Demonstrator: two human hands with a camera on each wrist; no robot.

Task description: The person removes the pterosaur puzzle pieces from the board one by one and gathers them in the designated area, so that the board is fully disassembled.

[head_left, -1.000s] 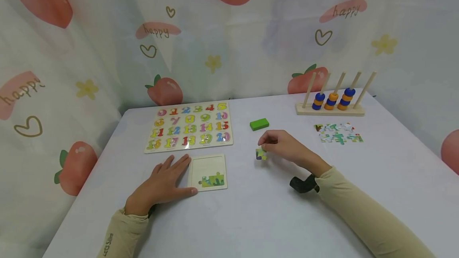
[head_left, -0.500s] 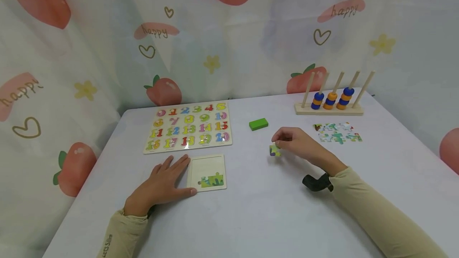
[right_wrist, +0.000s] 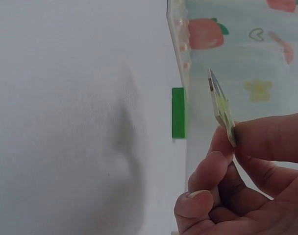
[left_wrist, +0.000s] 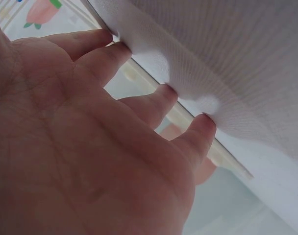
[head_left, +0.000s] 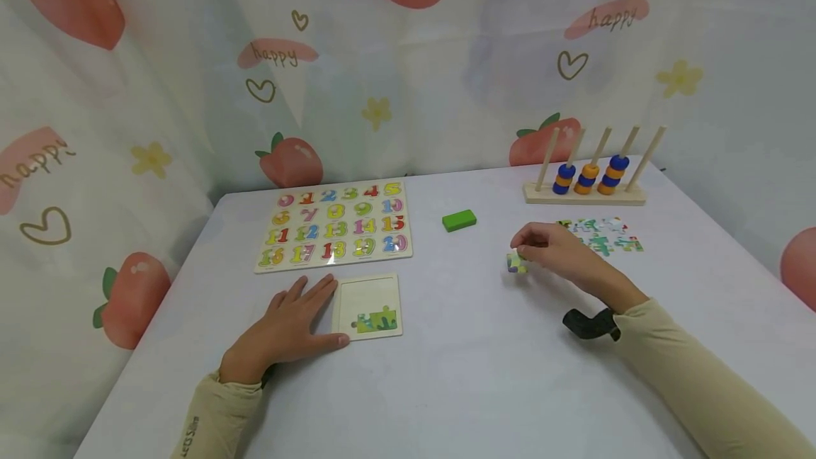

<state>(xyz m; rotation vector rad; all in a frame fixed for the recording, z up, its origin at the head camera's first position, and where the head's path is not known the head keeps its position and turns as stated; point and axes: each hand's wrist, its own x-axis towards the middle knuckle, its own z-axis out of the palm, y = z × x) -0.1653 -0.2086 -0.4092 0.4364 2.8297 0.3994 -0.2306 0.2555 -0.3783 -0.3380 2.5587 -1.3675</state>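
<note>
My right hand (head_left: pixel 561 253) pinches a small jigsaw puzzle piece (head_left: pixel 516 263) between thumb and fingertips, held above the white table. In the right wrist view the puzzle piece (right_wrist: pixel 219 105) is seen nearly edge-on. Fingers spread, my left hand (head_left: pixel 283 328) rests at the left side of a square wooden puzzle frame (head_left: pixel 399 303); its thumb touches the frame's lower edge. Joined green puzzle pieces (head_left: pixel 375 320) lie in the frame's lower right. Partly hidden behind my right hand, more puzzle pieces (head_left: pixel 605 236) lie on the table. The left wrist view shows the left palm (left_wrist: pixel 90 147) with fingers extended.
A number puzzle board (head_left: pixel 334 225) lies at the back left. Near the middle is a green block (head_left: pixel 459 220), with a wooden peg stand (head_left: pixel 585 194) bearing blue and orange rings at the back right. A printed curtain (head_left: pixel 433 91) hangs behind the table (head_left: pixel 440 381).
My right hand has moved to the right with the puzzle piece, toward the loose pieces, and now covers some of them. The left hand stays at the frame.
</note>
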